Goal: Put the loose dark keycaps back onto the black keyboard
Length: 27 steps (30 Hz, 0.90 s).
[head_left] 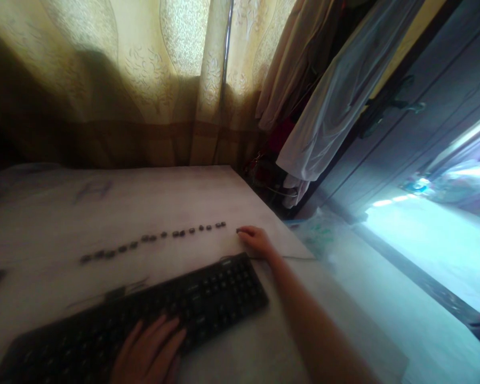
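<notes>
A black keyboard (220, 290) lies at a slant across the near part of the white table. My left hand (150, 349) rests on it, fingers stretched out over the keys and holding nothing visible. Beyond the keyboard, several small dark keycaps (176, 233) form an uneven row that climbs to the right. Just past the right end of that row, my right hand (256, 240) pinches another small dark keycap (238, 231) at the tabletop. Blur hides the markings on the keycaps and keys.
The table (176, 192) ends at a patterned yellow curtain (144, 80). Pale clothes (324, 122) hang past its right edge, beside a dark door (416, 106) with a handle. A clear plastic bag (318, 232) sits near the right edge. A faint mark (94, 191) shows on the tabletop.
</notes>
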Each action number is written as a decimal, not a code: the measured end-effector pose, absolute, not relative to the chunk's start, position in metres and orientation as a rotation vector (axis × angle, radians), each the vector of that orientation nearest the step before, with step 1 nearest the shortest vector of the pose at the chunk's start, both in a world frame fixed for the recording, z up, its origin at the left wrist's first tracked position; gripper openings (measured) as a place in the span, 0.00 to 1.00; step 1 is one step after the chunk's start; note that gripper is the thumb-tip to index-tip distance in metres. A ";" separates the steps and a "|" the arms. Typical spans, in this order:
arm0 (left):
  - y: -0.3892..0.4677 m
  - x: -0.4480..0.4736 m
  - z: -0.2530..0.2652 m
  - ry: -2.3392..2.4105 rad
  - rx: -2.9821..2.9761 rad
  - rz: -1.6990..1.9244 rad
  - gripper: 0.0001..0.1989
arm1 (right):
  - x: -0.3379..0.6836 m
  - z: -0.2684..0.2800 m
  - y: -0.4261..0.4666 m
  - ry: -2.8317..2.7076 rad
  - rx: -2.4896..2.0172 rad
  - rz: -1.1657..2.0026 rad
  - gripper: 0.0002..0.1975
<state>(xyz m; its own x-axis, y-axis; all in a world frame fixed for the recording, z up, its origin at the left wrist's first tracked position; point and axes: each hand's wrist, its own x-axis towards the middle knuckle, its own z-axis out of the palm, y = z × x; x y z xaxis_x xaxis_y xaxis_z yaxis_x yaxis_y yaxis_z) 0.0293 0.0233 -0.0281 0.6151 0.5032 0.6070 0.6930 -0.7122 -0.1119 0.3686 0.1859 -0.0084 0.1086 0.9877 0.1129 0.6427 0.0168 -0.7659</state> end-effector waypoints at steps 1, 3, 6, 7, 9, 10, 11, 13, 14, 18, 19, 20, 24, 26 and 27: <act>0.023 0.031 -0.026 -0.968 -2.503 -0.807 0.18 | 0.367 -0.005 0.175 -1.611 -1.672 0.671 0.11; 0.022 0.035 -0.021 -0.971 -2.495 -0.836 0.16 | 0.360 0.002 0.153 -1.632 -1.560 0.736 0.10; 0.020 0.037 -0.017 -0.972 -2.495 -0.850 0.16 | 0.341 0.014 0.127 -1.717 -1.361 0.679 0.09; 0.019 0.037 -0.016 -0.973 -2.499 -0.845 0.16 | 0.334 0.017 0.121 -1.771 -1.321 0.634 0.08; 0.017 0.037 -0.016 -0.993 -2.500 -0.830 0.16 | 0.321 0.021 0.115 -1.899 -1.308 0.537 0.08; 0.017 0.037 -0.016 -1.013 -2.499 -0.818 0.16 | 0.317 0.022 0.115 -1.963 -1.323 0.501 0.08; 0.016 0.037 -0.017 -1.036 -2.497 -0.809 0.16 | 0.313 0.021 0.115 -2.018 -1.346 0.475 0.08; 0.015 0.038 -0.017 -1.069 -2.497 -0.788 0.17 | 0.310 0.019 0.117 -2.085 -1.387 0.458 0.08; 0.015 0.038 -0.017 -1.079 -2.503 -0.776 0.17 | 0.310 0.018 0.119 -2.100 -1.401 0.459 0.09; 0.015 0.038 -0.015 -1.084 -2.522 -0.792 0.17 | 0.314 0.019 0.120 -2.121 -1.424 0.481 0.09; 0.014 0.038 -0.015 -1.087 -2.532 -0.799 0.17 | 0.314 0.020 0.119 -2.127 -1.426 0.487 0.09; 0.014 0.037 -0.014 -1.094 -2.542 -0.800 0.17 | 0.315 0.021 0.119 -2.133 -1.427 0.491 0.09; 0.013 0.037 -0.015 -1.100 -2.557 -0.800 0.17 | 0.313 0.024 0.117 -2.130 -1.434 0.487 0.11; 0.012 0.037 -0.016 -1.109 -2.561 -0.797 0.17 | 0.312 0.024 0.116 -2.125 -1.429 0.484 0.12; 0.012 0.037 -0.017 -1.110 -2.563 -0.803 0.17 | 0.312 0.024 0.116 -2.123 -1.423 0.480 0.12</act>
